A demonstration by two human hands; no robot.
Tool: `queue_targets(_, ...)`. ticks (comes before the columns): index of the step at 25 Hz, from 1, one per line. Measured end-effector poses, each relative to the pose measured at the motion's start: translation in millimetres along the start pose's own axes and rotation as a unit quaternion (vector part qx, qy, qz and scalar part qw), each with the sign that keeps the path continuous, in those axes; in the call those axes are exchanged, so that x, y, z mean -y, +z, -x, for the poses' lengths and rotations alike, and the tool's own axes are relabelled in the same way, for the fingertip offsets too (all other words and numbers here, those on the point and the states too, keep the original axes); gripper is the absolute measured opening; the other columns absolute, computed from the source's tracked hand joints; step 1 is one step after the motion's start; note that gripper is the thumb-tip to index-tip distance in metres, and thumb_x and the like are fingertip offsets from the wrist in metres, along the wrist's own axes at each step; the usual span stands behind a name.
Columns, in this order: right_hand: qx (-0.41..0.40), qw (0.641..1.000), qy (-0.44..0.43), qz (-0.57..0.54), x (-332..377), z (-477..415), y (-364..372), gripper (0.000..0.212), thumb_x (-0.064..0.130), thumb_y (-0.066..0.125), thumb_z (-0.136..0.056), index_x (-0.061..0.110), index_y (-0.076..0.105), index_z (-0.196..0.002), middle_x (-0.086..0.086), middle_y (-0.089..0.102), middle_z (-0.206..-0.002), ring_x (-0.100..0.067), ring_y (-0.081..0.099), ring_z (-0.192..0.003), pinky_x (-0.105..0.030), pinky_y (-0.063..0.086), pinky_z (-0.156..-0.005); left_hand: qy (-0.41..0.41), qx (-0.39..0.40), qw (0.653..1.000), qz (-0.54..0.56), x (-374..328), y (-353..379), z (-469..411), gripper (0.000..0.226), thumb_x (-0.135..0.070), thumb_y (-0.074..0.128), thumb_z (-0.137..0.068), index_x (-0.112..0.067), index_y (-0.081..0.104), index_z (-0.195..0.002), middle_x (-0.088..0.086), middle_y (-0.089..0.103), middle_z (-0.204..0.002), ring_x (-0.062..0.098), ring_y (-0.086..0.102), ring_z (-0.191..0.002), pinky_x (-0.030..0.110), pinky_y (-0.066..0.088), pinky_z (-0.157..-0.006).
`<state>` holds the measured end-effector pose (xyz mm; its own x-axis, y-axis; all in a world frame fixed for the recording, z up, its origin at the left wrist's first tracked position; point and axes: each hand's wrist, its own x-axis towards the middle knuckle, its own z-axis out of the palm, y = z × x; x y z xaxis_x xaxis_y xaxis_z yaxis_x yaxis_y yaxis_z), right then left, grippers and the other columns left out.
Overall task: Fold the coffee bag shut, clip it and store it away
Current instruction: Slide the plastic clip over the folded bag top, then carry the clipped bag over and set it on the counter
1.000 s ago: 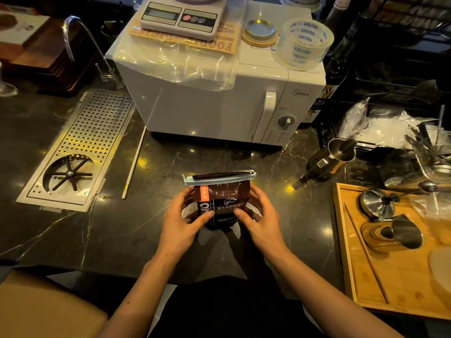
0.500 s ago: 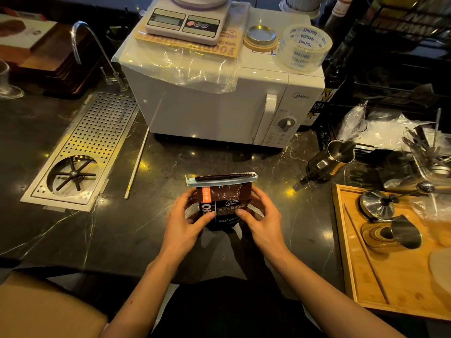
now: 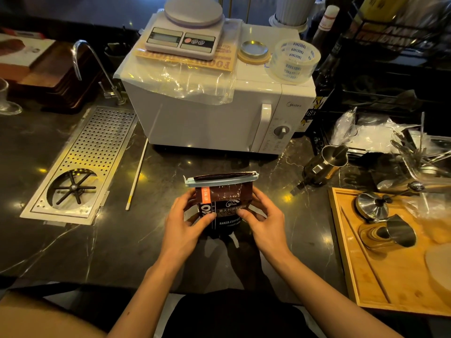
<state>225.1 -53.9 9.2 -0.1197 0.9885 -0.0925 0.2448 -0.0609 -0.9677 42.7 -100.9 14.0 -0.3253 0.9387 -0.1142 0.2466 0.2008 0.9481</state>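
I see the coffee bag (image 3: 223,206) folded and clipped (image 3: 220,179) — both hands' (image 3: 184,220) (image 3: 264,222) grip clamped on it; storing remains.

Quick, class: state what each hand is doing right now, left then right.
Left hand: closed on the coffee bag, gripping its left side.
Right hand: closed on the coffee bag, gripping its right side.

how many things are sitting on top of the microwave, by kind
kitchen scale: 1
printed paper sheet under the scale: 1
clear plastic bag draped over the front edge: 1
round metal lid: 1
roll of clear tape: 1
white ribbed cup at the back: 1
total: 6
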Motion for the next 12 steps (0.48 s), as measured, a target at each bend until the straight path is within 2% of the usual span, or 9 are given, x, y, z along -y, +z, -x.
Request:
queue_targets(2,-0.013,1.000,-0.013,-0.001,11.3,-3.6,0.4,0.062,0.010,0.073,-0.083,0.050,0.051,-0.124,0.013,0.064,-0.125,-0.003,0.059,-0.117,-0.038,0.052,-0.100,0.021,0.001,1.000,-0.009,-12.0,-5.6,-6.3,0.065,-0.017,0.077,-0.078,-0.028,0.044,-0.133,-0.024,0.050,-0.118,0.000,0.049,-0.115,0.014,0.045,-0.089)
queue_targets(4,-0.025,0.999,-0.033,0.001,23.2,-9.0,2.4,0.060,0.009,0.073,-0.083,0.042,0.051,-0.129,0.010,0.064,-0.125,-0.004,0.060,-0.116,-0.035,0.053,-0.099,0.046,0.005,0.999,-0.014,-24.3,-12.4,-15.5,0.064,-0.018,0.077,-0.078,-0.025,0.047,-0.134,-0.016,0.053,-0.123,0.000,0.051,-0.115,0.023,0.047,-0.095)
queue_targets(5,-0.033,0.999,-0.042,0.000,29.4,-11.5,3.6,0.060,0.009,0.073,-0.083,0.036,0.051,-0.132,0.008,0.064,-0.125,-0.004,0.061,-0.116,-0.032,0.053,-0.099,0.059,0.007,0.998,-0.011,-31.3,-16.4,-20.0,0.064,-0.018,0.077,-0.078,-0.024,0.047,-0.134,-0.013,0.054,-0.125,-0.002,0.052,-0.116,0.022,0.047,-0.094)
queue_targets(8,-0.067,0.996,-0.064,-0.011,51.2,-17.2,6.9,0.061,0.007,0.073,-0.083,0.024,0.051,-0.137,0.007,0.064,-0.123,-0.001,0.061,-0.113,-0.020,0.053,-0.093,0.095,0.016,0.995,-0.009,-52.1,-28.6,-32.8,0.063,-0.018,0.077,-0.078,-0.025,0.047,-0.134,-0.017,0.052,-0.121,-0.015,0.049,-0.112,0.004,0.046,-0.084)
queue_targets(10,-0.087,0.993,-0.076,-0.015,65.7,-19.0,8.2,0.060,0.005,0.073,-0.083,0.023,0.051,-0.136,0.010,0.065,-0.119,0.001,0.062,-0.111,-0.013,0.051,-0.087,0.115,0.026,0.993,-0.001,-62.3,-35.4,-40.8,0.064,-0.019,0.077,-0.079,-0.020,0.049,-0.137,-0.011,0.054,-0.125,-0.008,0.052,-0.116,0.002,0.044,-0.086)
queue_targets(12,-0.112,0.990,-0.083,-0.018,79.9,-18.7,8.4,0.059,0.005,0.073,-0.083,0.026,0.052,-0.134,0.017,0.065,-0.115,0.003,0.062,-0.109,-0.011,0.050,-0.086,0.132,0.039,0.990,0.015,-72.3,-40.7,-47.1,0.066,-0.020,0.076,-0.079,-0.019,0.049,-0.139,-0.007,0.056,-0.127,0.001,0.055,-0.119,0.010,0.048,-0.091)
